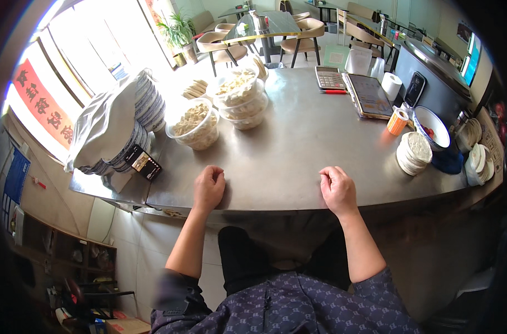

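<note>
Two hands, the left hand (209, 189) and the right hand (340, 191), appear to be rested at the near edge of the table (284, 147); nothing is seen to be held in either. On both, the fingers (214, 173) are curled in and pressed together; whether anything is hidden inside the palms cannot be told. The left hand is set just short of the tub (202, 140), which is filled with pale pieces and not touched; the right hand is placed well to the tub's right. Stacked tubs (245, 118) are set just to its right. For a steady rest, weight is best shared evenly, with the fingers relaxed, and the phone (143, 162), left of the tub, should be given room.
</note>
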Available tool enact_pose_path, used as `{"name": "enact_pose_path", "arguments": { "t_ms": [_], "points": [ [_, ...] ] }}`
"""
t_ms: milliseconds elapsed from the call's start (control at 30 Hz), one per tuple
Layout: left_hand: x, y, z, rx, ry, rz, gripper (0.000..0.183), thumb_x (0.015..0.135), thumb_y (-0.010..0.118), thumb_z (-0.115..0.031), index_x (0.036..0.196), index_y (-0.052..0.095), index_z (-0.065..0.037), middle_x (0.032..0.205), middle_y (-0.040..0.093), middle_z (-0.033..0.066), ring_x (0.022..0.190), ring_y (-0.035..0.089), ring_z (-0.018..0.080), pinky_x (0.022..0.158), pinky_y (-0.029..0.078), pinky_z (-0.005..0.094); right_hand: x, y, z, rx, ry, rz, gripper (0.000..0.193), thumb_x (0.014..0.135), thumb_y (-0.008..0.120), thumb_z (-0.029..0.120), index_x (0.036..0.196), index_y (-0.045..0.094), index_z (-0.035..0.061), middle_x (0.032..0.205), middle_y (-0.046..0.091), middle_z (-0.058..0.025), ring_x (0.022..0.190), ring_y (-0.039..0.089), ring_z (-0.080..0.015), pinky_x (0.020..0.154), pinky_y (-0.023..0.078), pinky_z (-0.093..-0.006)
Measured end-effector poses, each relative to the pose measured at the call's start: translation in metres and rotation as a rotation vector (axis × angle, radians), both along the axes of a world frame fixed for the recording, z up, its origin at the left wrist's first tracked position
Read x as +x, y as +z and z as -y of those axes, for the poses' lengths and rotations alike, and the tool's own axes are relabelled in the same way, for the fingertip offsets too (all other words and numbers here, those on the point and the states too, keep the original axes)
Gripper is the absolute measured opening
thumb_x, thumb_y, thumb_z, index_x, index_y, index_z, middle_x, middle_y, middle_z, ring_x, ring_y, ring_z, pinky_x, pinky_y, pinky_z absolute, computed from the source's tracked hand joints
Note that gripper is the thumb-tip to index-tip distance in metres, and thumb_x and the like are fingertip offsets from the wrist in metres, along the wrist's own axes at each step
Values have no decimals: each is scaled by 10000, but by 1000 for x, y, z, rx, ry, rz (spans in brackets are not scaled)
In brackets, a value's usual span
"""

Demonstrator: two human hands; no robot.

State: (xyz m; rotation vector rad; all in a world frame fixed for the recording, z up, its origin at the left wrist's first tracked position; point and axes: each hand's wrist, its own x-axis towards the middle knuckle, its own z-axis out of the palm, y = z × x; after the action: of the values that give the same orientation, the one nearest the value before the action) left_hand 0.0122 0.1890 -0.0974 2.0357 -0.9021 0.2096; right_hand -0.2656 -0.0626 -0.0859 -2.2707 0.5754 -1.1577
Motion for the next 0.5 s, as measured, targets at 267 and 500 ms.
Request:
{"name": "enact_pose_path", "arguments": {
  "t_ms": [267,500],
  "points": [
    [3,-5,0,-85,20,-58,133,952,668,-99,1053,666,-13,809,677,77,681,641,166,657,534,319,0,0,1,-2,4,-18,54,888,672,2,925,685,40,838,693,-117,697,670,-304,616,536,-388],
    [73,2,-2,-611,239,-667,416,1018,574,-194,1359,496,30,1040,643,141,633,610,154,538,504,292,1,0,2,35,7,-23,45,896,669,10,926,684,40,854,698,-110,709,675,-297,624,540,-384]
  ]
}}
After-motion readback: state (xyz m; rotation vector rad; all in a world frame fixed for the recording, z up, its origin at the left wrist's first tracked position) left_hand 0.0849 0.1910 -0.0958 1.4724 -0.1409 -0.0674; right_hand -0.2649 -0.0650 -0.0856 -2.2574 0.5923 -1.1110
